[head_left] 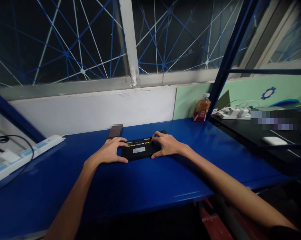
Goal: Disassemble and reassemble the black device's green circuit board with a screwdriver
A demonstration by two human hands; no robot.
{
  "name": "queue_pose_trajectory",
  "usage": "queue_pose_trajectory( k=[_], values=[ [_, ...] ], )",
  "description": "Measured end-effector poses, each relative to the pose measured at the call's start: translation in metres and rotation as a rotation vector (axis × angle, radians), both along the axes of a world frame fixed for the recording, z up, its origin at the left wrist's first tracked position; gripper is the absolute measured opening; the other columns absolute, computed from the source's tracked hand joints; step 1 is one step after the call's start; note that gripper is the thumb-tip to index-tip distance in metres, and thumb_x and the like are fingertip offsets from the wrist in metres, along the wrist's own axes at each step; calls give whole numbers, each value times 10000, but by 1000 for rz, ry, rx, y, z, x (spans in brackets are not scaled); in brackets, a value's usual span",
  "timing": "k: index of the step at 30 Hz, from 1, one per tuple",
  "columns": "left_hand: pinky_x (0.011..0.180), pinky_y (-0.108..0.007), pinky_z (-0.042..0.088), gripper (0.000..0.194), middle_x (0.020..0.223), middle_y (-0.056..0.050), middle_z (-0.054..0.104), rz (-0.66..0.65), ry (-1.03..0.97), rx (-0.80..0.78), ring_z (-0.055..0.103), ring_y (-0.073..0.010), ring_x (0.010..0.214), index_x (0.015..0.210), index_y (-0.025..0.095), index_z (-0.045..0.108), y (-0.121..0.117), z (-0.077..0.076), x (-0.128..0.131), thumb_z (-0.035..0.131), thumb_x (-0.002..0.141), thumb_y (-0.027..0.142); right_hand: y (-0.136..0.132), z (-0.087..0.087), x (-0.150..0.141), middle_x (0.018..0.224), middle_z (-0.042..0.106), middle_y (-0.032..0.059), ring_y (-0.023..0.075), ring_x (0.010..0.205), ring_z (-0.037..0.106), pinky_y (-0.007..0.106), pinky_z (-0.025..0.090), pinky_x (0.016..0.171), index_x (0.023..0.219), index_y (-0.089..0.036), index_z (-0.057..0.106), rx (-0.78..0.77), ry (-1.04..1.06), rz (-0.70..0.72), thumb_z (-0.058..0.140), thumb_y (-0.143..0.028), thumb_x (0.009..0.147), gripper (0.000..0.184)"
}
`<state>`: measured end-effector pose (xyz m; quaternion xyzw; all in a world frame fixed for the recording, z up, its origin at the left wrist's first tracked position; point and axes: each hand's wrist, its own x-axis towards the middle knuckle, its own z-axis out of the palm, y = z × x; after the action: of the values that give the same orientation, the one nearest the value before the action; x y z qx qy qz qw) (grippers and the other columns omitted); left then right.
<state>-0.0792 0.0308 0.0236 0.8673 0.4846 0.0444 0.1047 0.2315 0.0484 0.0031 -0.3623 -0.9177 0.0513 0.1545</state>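
Observation:
A flat black case (pixel 138 155) lies on the blue table (pixel 145 180), with a white label on its face and a row of yellow marks along its far part. My left hand (pixel 111 149) grips its left end, thumb at the near corner and fingers at the far side. At the right end my right hand (pixel 168 144) holds it the same way, thumb low and fingertips on the far edge. Just beyond my left hand is a dark brown flat object (pixel 115 131), partly blurred out. Something small with a green edge (pixel 163 131) shows behind my right hand.
A white power strip (pixel 28 156) with a plugged-in black cable runs along the left side. By the blue post (pixel 221 73) at the back right stands a bottle (pixel 201 108) of reddish drink. Another power strip (pixel 235 114) and a white rounded object (pixel 274 141) sit on the black table beyond.

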Motion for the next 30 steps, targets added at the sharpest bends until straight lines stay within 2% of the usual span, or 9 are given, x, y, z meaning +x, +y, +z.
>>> queue_pose_trajectory(
  k=[8,18,30],
  values=[
    [1022,-503,259,642,1371,-56,439,-22,6,-22,375,-337,1250,1133,287,588,-3,3,2,700,582,598,-2,3,0,1203,527,113,274,954,563,350,447,704,1033,-173,624,35,-8,31,678,-656,601,650],
    [1011,-484,289,615,1332,-35,457,-38,-16,-35,377,-335,1231,1081,299,609,-7,5,5,713,554,596,-7,9,2,1045,599,104,243,856,579,341,446,688,983,-167,620,-19,-9,54,709,-648,558,648],
    [980,-447,343,648,1282,-42,503,-41,-19,-23,451,-308,1168,1126,277,603,-2,1,5,703,580,611,-2,7,3,1024,607,85,225,824,587,317,426,662,1007,-169,606,-32,12,49,709,-644,573,651]
  ],
)
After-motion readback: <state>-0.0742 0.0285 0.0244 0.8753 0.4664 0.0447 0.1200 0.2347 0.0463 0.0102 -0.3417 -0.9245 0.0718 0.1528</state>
